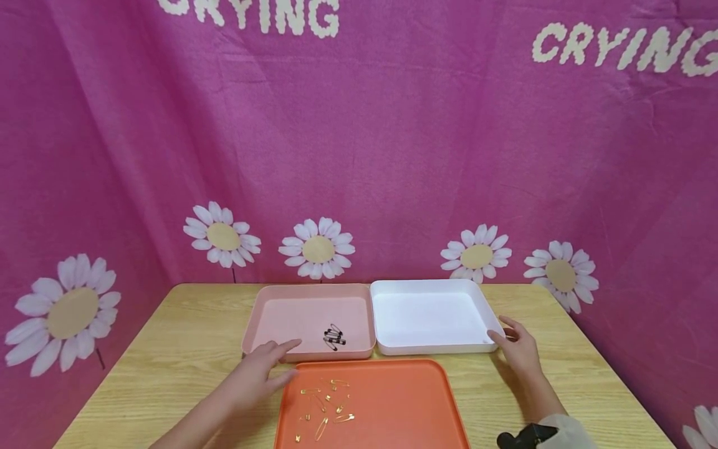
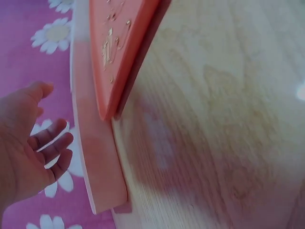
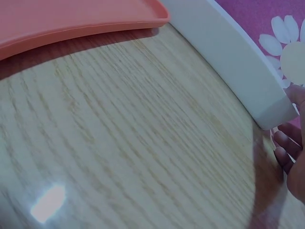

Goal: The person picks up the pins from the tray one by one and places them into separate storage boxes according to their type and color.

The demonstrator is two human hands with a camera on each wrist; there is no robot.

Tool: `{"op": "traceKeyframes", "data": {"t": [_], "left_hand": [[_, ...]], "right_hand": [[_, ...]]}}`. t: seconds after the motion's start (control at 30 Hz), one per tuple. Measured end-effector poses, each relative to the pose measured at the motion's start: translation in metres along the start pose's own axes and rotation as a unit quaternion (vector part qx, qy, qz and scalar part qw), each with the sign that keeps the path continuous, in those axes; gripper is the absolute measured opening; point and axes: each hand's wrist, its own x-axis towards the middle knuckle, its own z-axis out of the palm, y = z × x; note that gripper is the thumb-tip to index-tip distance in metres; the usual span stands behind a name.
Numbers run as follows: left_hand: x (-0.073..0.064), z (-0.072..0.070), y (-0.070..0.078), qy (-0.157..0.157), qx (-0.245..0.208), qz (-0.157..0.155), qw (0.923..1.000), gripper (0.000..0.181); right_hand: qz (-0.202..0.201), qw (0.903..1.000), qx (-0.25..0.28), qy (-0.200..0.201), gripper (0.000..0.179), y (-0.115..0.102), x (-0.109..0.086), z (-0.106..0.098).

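Observation:
My left hand [image 1: 255, 377] hovers over the near left edge of the pink tray [image 1: 303, 308], fingers spread and holding nothing. In the left wrist view its fingers [image 2: 52, 148] are loosely bent. At the near right corner of the white tray [image 1: 429, 315], my right hand [image 1: 520, 352] grips the wall, thumb over the rim and fingers outside. The right wrist view shows bent fingers [image 3: 288, 143] beside that corner. Several black safety pins [image 1: 334, 337] lie in a small pile in the pink tray. Gold safety pins [image 1: 343, 418] are scattered over the left part of the orange tray [image 1: 404, 405].
The pink and white trays stand side by side at the back of the wooden table [image 1: 196, 324], with the orange tray in front of them. A purple curtain [image 1: 381, 156] with daisies hangs behind. A black device [image 1: 527, 436] sits on my right wrist.

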Motion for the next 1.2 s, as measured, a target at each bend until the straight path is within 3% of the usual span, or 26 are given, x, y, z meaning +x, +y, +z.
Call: {"op": "traceKeyframes", "data": {"t": [0.17,0.43,0.63,0.83,1.2], "left_hand": [[-0.002,0.002,0.007,-0.053,0.023,0.076,0.9954,0.043],[-0.006,0.006,0.013,-0.124,0.085,0.112,0.9822,0.022],[-0.014,0.013,0.017,-0.167,0.102,0.089,0.9766,0.03],[-0.02,0.019,0.019,-0.164,0.13,0.091,0.9736,0.031],[-0.016,0.018,0.021,-0.183,0.112,0.064,0.9747,0.022]], "right_hand": [[0.007,1.0,0.004,0.002,0.061,0.003,0.0,0.001],[0.008,0.9997,0.007,0.022,0.06,0.006,-0.001,0.002],[0.01,0.9996,0.01,0.025,0.06,0.008,0.0,0.003],[0.011,0.9994,0.016,0.029,0.059,0.011,0.001,0.004],[0.013,0.9988,0.028,0.038,0.058,0.011,-0.001,0.002]]}}
